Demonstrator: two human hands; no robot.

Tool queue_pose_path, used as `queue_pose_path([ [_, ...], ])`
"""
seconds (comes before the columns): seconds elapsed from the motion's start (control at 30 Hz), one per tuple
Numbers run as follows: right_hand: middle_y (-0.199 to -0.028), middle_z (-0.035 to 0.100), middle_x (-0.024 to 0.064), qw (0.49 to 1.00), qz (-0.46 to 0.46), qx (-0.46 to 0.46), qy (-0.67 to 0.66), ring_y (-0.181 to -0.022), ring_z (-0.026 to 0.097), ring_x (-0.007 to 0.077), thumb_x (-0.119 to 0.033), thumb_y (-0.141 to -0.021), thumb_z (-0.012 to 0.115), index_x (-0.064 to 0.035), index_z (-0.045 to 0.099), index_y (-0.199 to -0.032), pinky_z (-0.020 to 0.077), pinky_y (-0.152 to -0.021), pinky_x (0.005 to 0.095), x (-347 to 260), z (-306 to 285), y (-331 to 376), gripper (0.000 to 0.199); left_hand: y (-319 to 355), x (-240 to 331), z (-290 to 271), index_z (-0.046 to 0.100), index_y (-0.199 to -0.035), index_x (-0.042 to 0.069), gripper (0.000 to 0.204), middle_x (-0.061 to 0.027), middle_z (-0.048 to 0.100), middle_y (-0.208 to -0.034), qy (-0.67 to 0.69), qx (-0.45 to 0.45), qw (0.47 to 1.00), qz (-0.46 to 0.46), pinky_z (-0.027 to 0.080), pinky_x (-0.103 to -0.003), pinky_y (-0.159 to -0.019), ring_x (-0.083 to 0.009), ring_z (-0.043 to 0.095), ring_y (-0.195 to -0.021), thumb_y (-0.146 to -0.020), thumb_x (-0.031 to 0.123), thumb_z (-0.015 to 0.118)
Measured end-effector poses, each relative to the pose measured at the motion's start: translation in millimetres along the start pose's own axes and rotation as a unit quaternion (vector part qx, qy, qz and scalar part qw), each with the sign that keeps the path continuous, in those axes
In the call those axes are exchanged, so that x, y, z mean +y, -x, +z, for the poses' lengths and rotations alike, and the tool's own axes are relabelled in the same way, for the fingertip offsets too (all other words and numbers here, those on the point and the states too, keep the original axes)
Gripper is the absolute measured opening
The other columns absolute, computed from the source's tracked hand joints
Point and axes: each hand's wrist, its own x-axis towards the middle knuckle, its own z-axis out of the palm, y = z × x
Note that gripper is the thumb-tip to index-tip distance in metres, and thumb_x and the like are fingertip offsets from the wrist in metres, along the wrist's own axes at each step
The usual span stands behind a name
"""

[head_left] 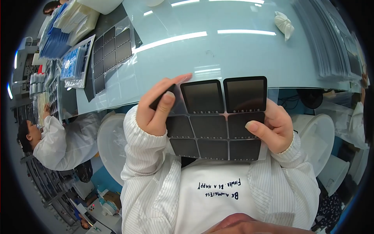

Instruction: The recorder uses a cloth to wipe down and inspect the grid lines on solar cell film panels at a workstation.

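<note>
A clear plastic sheet with rows of dark rectangular panels is held up in front of my chest, over the near table edge. My left hand is closed on its upper left corner, thumb on top. A dark panel under that thumb is tilted steeply and partly hidden; whether it is attached to the sheet I cannot tell. My right hand grips the right edge, thumb pressed on the front and fingers behind. The top-row panels show thick black borders and greyer middles.
A similar panel sheet lies on the table at left, beside blue packs and stacked plastic sleeves. Clear sheets are piled at right. A crumpled white bag lies far right. Another person sits at left.
</note>
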Motion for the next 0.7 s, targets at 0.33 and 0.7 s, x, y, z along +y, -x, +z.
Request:
queue_pose_path([
  [0.33,-0.121,0.057,0.0177,0.998,-0.006,0.035,-0.054,-0.113,0.055,0.0212,0.001,-0.089,0.047,0.0062,0.037,-0.132,0.0433,-0.098,0.0328,-5.3,5.4,-0.5,0.044,3.5,10.1,-22.6,0.047,-0.131,-0.006,0.040,-0.0222,0.055,-0.123,-0.251,0.176,0.936,0.174,0.045,-0.032,-0.092,-0.0305,0.057,-0.110,-0.093,0.006,0.050],
  [0.7,-0.099,0.063,0.0105,0.997,-0.062,-0.033,0.024,-0.080,0.061,0.0118,0.000,-0.085,0.056,0.0087,0.039,-0.128,0.0475,-0.068,0.0225,1.0,19.7,3.2,0.047,-9.6,21.8,31.2,0.037,-0.135,-0.009,0.086,-0.0217,0.052,-0.108,-0.161,-0.040,0.971,0.170,0.049,-0.036,-0.081,-0.0334,0.058,-0.092,-0.078,0.049,0.067],
])
